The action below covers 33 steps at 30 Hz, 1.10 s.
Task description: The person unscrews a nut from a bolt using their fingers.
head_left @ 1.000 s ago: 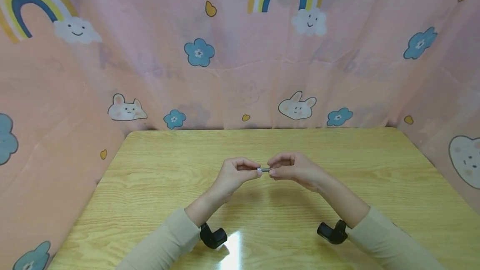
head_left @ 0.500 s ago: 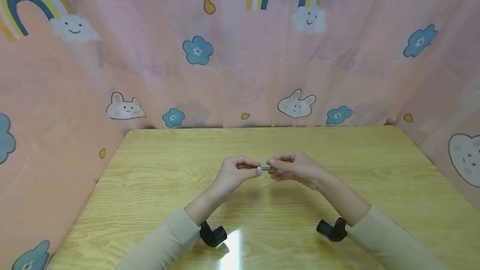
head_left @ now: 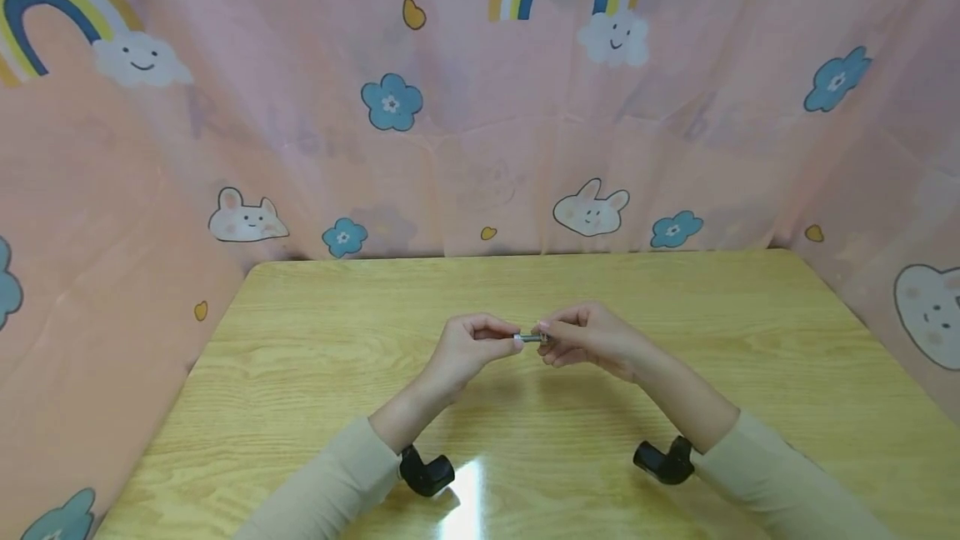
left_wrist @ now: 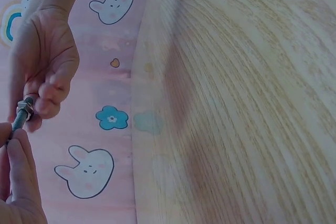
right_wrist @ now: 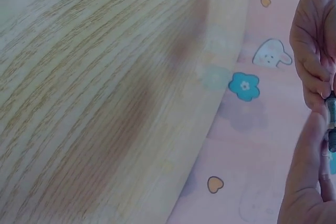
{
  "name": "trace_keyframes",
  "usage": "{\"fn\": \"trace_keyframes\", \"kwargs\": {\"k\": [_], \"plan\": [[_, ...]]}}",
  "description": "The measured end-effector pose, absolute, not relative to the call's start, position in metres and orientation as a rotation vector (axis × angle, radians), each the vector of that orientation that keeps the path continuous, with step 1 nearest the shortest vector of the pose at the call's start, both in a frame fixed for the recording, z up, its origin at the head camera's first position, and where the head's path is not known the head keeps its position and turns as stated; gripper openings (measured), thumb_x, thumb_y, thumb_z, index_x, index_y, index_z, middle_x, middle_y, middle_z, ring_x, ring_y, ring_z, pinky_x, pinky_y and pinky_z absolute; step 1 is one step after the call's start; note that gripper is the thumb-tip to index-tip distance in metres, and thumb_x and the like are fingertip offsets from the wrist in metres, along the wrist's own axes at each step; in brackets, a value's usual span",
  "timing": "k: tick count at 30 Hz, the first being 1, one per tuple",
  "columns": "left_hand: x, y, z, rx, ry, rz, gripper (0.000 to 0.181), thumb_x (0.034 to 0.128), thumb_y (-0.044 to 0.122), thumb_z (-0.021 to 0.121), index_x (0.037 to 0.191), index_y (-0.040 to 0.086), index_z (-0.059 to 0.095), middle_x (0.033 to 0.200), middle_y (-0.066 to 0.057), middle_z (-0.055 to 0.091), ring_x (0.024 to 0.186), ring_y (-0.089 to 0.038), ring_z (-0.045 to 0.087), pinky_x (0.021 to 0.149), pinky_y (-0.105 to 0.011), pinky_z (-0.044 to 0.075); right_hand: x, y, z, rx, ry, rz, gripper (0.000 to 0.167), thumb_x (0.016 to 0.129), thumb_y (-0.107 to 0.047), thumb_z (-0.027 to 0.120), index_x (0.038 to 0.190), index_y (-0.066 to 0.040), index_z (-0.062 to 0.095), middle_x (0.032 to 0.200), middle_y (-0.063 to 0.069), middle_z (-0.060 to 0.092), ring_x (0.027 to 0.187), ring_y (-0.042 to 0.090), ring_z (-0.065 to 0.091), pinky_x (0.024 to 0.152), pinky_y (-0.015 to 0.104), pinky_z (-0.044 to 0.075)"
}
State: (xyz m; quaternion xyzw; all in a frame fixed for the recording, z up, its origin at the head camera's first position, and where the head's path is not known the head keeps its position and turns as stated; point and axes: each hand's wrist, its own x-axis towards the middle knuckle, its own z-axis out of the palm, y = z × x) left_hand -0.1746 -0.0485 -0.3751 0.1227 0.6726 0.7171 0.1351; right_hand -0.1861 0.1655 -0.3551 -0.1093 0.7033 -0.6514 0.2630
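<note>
Above the table, my left hand pinches one end of a small metal bolt between thumb and fingertips. The bolt lies level, pointing at my right hand, whose thumb and fingers are round a nut at its other end. In the left wrist view the nut sits on the threaded bolt, against the curled right fingers, and left fingertips cover the bolt's near end. At the right wrist view's edge, the bolt is partly cut off beside the right fingers.
The wood-grain table lies below both hands. A pink patterned curtain hangs behind it and along both sides. Black devices are at both wrists, and a bright glare shows on the table near the front.
My right thumb has moved from below the bolt's end to above it, and the right fingers have shifted round the nut, which shows more now. My left hand has kept its pinch, almost still.
</note>
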Motion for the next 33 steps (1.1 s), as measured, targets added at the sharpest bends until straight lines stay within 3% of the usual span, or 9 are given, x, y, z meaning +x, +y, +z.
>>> {"fn": "trace_keyframes", "kwargs": {"k": [4,8,11,15,21,27,30,33], "plan": [[-0.1764,-0.0484,-0.375,0.366,1.937,2.083,0.022,0.0801,-0.001,0.069,0.099,-0.01,0.064,0.092,-0.009,0.068,0.084,-0.015,0.065,0.084,-0.032,0.05,-0.1871,0.1665,-0.3542,-0.333,1.918,-1.767,0.025,0.089,-0.011,0.064,0.105,0.009,0.062,0.087,0.007,0.067,0.08,0.016,0.066,0.077,0.032,0.053],[-0.1768,-0.0484,-0.376,0.359,1.943,2.088,0.021,0.0803,0.001,0.069,0.098,-0.009,0.065,0.092,-0.008,0.068,0.084,-0.015,0.064,0.084,-0.032,0.05,-0.1863,0.1664,-0.3533,-0.327,1.917,-1.82,0.034,0.089,-0.011,0.064,0.113,0.012,0.057,0.096,0.008,0.066,0.087,0.017,0.065,0.083,0.032,0.051],[-0.1771,-0.0487,-0.3768,0.351,1.95,2.089,0.021,0.08,0.0,0.07,0.098,-0.009,0.065,0.092,-0.008,0.068,0.083,-0.015,0.064,0.083,-0.032,0.05,-0.1866,0.1647,-0.3533,-0.299,1.922,-1.801,0.04,0.091,-0.018,0.061,0.114,0.014,0.055,0.092,0.007,0.067,0.081,0.015,0.066,0.078,0.031,0.053],[-0.1766,-0.049,-0.3777,0.356,1.941,2.088,0.02,0.0802,0.0,0.069,0.098,-0.008,0.065,0.092,-0.007,0.068,0.084,-0.015,0.064,0.084,-0.033,0.05,-0.1868,0.1646,-0.3551,-0.314,1.962,-1.736,0.034,0.09,-0.018,0.064,0.107,0.011,0.061,0.086,0.008,0.067,0.077,0.016,0.065,0.074,0.031,0.054],[-0.1783,-0.0476,-0.3776,0.36,1.932,2.093,0.02,0.0798,0.0,0.069,0.098,-0.007,0.066,0.093,-0.006,0.068,0.085,-0.016,0.064,0.085,-0.034,0.05,-0.1875,0.1667,-0.3543,-0.359,1.989,-1.756,0.034,0.086,-0.012,0.066,0.112,0.01,0.057,0.096,0.01,0.065,0.087,0.018,0.063,0.081,0.033,0.052],[-0.1779,-0.0481,-0.3779,0.368,1.942,2.088,0.02,0.0804,0.0,0.069,0.098,-0.008,0.065,0.094,-0.009,0.068,0.084,-0.016,0.064,0.084,-0.033,0.05,-0.1872,0.1651,-0.3536,-0.31,1.967,-1.749,0.029,0.089,-0.017,0.064,0.104,0.009,0.061,0.084,0.007,0.068,0.077,0.016,0.066,0.074,0.033,0.054],[-0.1775,-0.0487,-0.3761,0.36,1.949,2.079,0.02,0.0803,0.0,0.069,0.098,-0.008,0.065,0.094,-0.009,0.068,0.085,-0.016,0.064,0.084,-0.033,0.05,-0.1874,0.1652,-0.3529,-0.348,1.972,-1.743,0.027,0.087,-0.01,0.066,0.106,0.007,0.06,0.091,0.007,0.066,0.083,0.017,0.064,0.079,0.032,0.053],[-0.1757,-0.048,-0.3751,0.344,1.953,2.077,0.02,0.0802,0.001,0.069,0.099,-0.007,0.066,0.095,-0.008,0.067,0.085,-0.016,0.064,0.085,-0.034,0.05,-0.1865,0.1655,-0.3513,-0.365,1.987,-1.733,0.036,0.087,-0.014,0.066,0.112,0.01,0.056,0.096,0.008,0.063,0.088,0.019,0.063,0.083,0.034,0.051]]}}
